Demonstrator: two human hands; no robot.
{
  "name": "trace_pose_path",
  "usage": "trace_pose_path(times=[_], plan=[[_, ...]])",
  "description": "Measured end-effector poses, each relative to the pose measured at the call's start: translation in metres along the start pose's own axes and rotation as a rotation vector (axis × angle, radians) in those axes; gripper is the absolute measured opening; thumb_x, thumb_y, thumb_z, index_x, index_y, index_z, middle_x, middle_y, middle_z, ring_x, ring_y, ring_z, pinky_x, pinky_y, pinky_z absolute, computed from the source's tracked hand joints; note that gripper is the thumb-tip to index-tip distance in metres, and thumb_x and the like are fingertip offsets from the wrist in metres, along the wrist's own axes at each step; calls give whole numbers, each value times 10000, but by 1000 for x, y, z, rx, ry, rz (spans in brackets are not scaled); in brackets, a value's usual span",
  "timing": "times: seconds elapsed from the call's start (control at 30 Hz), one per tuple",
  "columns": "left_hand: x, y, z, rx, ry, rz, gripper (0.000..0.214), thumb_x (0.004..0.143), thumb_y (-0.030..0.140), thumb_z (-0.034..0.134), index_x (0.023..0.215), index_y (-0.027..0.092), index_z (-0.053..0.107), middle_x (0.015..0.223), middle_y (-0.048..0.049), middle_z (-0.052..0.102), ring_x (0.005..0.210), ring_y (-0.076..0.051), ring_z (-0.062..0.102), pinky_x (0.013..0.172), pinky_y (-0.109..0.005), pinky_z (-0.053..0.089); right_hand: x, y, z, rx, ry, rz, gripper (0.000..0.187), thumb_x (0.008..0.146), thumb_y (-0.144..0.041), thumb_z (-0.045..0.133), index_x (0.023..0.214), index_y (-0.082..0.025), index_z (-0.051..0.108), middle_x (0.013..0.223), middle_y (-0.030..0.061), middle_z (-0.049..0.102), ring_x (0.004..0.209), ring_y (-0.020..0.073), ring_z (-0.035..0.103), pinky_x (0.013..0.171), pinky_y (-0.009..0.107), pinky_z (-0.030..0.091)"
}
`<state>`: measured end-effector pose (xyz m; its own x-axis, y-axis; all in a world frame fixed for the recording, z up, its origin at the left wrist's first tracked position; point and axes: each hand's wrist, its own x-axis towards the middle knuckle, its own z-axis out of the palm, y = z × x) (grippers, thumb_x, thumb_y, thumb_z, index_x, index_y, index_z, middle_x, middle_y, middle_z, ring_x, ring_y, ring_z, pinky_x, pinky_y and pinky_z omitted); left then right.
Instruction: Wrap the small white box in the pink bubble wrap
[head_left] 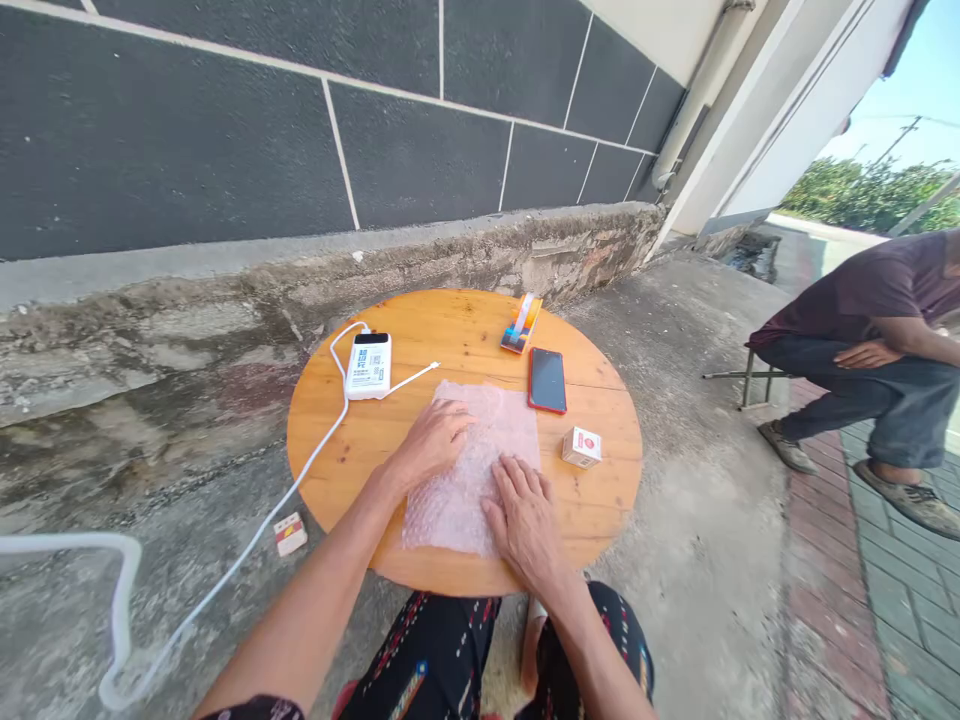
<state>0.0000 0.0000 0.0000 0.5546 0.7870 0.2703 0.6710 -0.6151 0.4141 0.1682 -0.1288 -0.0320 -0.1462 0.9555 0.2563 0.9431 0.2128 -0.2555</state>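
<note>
Atop the round, knotted wooden table (pixel 457 335) sits rectangular, translucent bubble wrap (pixel 454 505). Left hand (pixel 435 440) rests on it, loosely outstretched; right hand (pixel 526 520) lies flat, splayed.

Bubble wrap (pixel 478 468) on table (pixel 450 335), beneath left hand (pixel 435 440) and right hand (pixel 523 512). Power bank (pixel 370 372) ahead and left of left hand. Phone (pixel 547 380) ahead of right hand, tape dispenser (pixel 522 325) behind it. Box (pixel 582 447) ahead-right of right hand, nearer than phone.
</note>
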Motion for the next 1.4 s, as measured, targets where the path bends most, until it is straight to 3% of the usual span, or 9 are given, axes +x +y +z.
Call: trace_pose_path(times=[0.17, 0.27, 0.37, 0.5, 0.7, 0.93, 1.1, 1.27, 1.4], plan=[[21, -14, -17, 82, 93, -329, 344, 772, 142, 442, 1058, 173, 630, 1138, -103, 642, 1121, -249, 536, 986, -376, 395, -1, 2, 3, 22, 38, 4, 433, 901, -307, 473, 1316, -186, 496, 1415, 88, 466, 1306, 280, 381, 1065, 473, 284], [41, -22, -16, 84, 96, -495, 244, 742, 228, 510, 948, 162, 623, 961, -124, 672, 993, -276, 596, 815, -348, 453, -1, 3, 4, 39, 50, 9, 434, 894, -305, 485, 1311, -184, 502, 1407, 87, 475, 1299, 281, 389, 1063, 475, 293], [56, -25, -9, 33, 41, -598, 128, 659, 253, 590, 759, 174, 599, 712, -55, 638, 798, -238, 618, 653, -279, 425, -1, 3, 3, 56, 61, 6, 426, 896, -304, 481, 1304, -184, 509, 1402, 88, 481, 1293, 283, 396, 1061, 477, 301], [60, -21, -7, -102, -15, -580, 92, 624, 231, 584, 595, 182, 512, 524, 33, 475, 599, -153, 523, 523, -230, 325, -2, 5, 3, 75, 70, -3, 427, 894, -300, 481, 1306, -193, 508, 1395, 93, 487, 1289, 282, 407, 1055, 484, 313], [57, -12, -18, -337, -86, -485, 220, 675, 384, 585, 736, 176, 542, 595, 50, 488, 544, -104, 444, 484, -211, 310, -2, 7, 3, 107, 75, 0, 424, 884, -307, 497, 1294, -206, 522, 1392, 88, 492, 1285, 288, 413, 1061, 489, 310], [96, -9, -15, -421, -252, -514, 369, 599, 515, 672, 643, 167, 558, 506, 51, 445, 489, -96, 422, 444, -204, 286, -4, 5, 0, 129, 85, 20, 424, 883, -301, 500, 1297, -215, 515, 1399, 75, 486, 1296, 280, 405, 1075, 480, 303], [116, -14, -13, -405, -310, -528, 429, 549, 505, 718, 480, 172, 456, 432, 64, 363, 416, -70, 323, 416, -229, 200, -4, 5, 0, 132, 78, 26, 426, 884, -301, 497, 1302, -216, 511, 1404, 77, 481, 1303, 279, 400, 1079, 481, 298], [123, -19, -10, -449, -330, -510, 321, 577, 410, 690, 497, 167, 496, 446, 53, 418, 428, -82, 370, 423, -228, 247, -4, 6, 0, 149, 67, 31, 426, 883, -304, 503, 1300, -217, 509, 1414, 70, 469, 1310, 272, 387, 1086, 474, 289], [125, -22, -7, -504, -320, -460, 194, 597, 343, 647, 632, 160, 596, 529, 30, 543, 490, -112, 477, 455, -216, 346, -4, 7, -2, 168, 48, 40, 427, 889, -300, 500, 1307, -212, 495, 1426, 56, 456, 1327, 254, 361, 1104, 456, 265]])
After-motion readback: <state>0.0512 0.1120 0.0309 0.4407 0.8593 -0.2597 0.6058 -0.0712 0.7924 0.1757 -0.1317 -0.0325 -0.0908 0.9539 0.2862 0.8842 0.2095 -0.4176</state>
